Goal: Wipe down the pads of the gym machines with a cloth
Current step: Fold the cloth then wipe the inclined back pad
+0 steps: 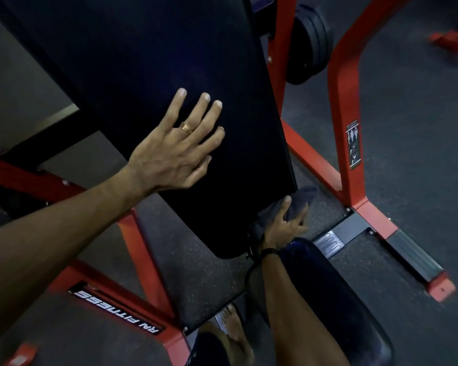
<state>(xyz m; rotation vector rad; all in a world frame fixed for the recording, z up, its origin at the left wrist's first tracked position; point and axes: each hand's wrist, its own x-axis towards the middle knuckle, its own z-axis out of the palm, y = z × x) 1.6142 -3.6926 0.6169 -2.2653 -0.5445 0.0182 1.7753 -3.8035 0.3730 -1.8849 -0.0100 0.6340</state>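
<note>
The left hand [173, 151] is lying spread flat on the back pad [148, 75]; the right hand [282, 228] is gripping a dark cloth [300, 200] at its lower edge.

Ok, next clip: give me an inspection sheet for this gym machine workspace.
Surface: back pad, black, tilted; wet or dry cannot be told.
Job's things: dark cloth at the pad's lower right edge; seat pad below it.
Clutter: nothing seen.
Hands: left hand flat on the back pad, fingers spread, ring on one; right hand grips the cloth.
Cables: nothing seen.
Surroundings: red frame, weight plates, speckled rubber floor.
</note>
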